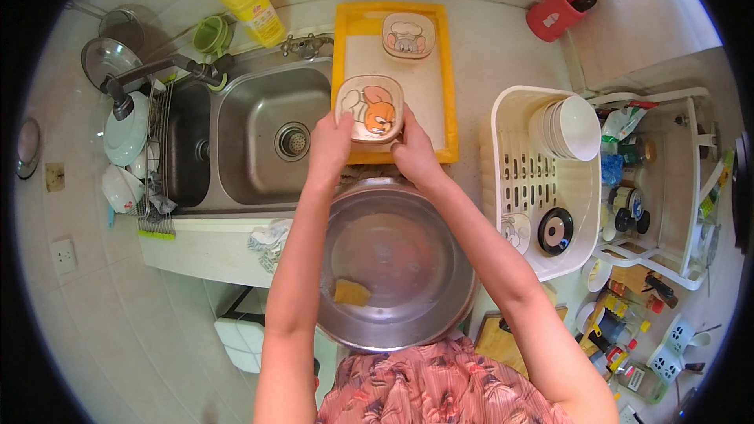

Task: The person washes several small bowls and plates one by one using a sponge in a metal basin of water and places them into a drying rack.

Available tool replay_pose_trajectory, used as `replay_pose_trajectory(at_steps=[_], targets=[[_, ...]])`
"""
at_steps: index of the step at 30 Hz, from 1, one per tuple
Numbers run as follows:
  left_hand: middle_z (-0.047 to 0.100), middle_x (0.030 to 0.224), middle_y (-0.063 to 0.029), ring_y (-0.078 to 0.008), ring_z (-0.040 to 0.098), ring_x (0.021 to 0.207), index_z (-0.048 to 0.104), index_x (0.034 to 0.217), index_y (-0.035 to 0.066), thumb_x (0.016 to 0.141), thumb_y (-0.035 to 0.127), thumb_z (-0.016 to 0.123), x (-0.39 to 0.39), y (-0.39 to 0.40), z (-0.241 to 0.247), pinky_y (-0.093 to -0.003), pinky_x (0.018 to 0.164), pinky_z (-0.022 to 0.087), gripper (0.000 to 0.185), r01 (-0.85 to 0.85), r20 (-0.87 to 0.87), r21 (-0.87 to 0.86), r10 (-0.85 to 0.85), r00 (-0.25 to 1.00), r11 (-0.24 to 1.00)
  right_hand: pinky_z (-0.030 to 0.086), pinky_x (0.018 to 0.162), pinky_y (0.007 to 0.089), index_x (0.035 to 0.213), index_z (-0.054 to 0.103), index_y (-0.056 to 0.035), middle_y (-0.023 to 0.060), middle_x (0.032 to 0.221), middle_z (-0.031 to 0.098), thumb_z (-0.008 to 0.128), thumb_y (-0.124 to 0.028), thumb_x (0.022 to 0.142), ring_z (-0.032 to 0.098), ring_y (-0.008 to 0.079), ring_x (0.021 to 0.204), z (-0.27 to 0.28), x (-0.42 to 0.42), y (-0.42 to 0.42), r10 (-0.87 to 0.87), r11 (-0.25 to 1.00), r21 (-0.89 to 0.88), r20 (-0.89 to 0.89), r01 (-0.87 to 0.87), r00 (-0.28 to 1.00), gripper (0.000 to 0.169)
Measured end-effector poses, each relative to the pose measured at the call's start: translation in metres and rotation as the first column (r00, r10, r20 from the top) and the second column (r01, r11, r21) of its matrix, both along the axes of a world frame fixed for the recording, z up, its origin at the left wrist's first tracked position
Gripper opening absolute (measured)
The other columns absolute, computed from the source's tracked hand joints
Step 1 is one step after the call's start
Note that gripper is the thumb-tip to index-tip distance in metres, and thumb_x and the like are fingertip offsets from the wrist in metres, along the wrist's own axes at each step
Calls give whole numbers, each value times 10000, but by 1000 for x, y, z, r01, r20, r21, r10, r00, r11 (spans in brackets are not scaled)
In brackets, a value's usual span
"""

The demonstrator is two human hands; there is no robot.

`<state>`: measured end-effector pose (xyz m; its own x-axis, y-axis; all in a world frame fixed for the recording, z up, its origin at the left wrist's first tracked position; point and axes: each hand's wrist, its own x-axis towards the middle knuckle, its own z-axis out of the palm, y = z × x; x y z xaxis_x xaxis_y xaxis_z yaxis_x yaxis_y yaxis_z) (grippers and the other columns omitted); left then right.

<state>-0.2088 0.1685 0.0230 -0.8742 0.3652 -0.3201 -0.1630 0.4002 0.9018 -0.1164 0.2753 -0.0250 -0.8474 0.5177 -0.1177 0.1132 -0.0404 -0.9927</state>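
Between my two hands is a square-rounded container [370, 107] with a cartoon mouse on its top. My left hand [331, 147] grips its near left side, thumb on the top edge. At its near right side, my right hand [416, 144] holds the edge with curled fingers. The container is over the left part of a yellow-rimmed white tray [449, 100]. On the tray's far side sits a similar container [408, 36] with a grey cartoon mouse in a chef's hat. Below my forearms is a large metal basin [406, 300] of water, with a yellow sponge [351, 292] in it.
A double steel sink [259, 141] with a dark faucet [153, 68] is at left. A yellow detergent bottle [250, 6] and a green cup [212, 35] stand behind it. At right, a cream dish rack [492, 153] holds white bowls [577, 128] and a black-rimmed lid [555, 231].
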Motion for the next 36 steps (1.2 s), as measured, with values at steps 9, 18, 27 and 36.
replay_pose_trajectory(at_steps=[9,18,27,36], targets=[[600,1076,-214,-374,561,1002,516,1183,-11,849,309,540,16,3,13,-442,847,448,463,20,-425,-446,-232,875,895,491,793,285,1291,354,77,175,1124,556,430,-82,872,601,196,939,-16,-16,75,120,987,60,318,-146,941,454],[580,1103,-180,-255,644,830,417,1265,-44,850,235,571,22,-2,24,-353,655,532,523,13,-111,-127,-27,993,992,576,572,351,1044,485,93,190,822,618,438,-352,939,653,261,668,11,-106,120,-76,964,-188,489,190,869,460],[633,961,-166,-231,677,685,452,1211,-29,897,146,468,20,-1,13,-305,544,557,360,-20,103,143,6,995,990,527,422,370,1055,437,126,212,673,617,454,-250,924,627,290,497,32,-54,104,-175,960,277,456,49,873,399],[615,991,-168,-270,664,752,414,1195,-49,882,76,393,26,5,0,-326,648,574,337,-214,247,321,137,959,923,512,423,332,1135,358,139,195,694,624,441,-172,900,621,254,495,63,-24,101,65,969,131,684,-210,727,399]])
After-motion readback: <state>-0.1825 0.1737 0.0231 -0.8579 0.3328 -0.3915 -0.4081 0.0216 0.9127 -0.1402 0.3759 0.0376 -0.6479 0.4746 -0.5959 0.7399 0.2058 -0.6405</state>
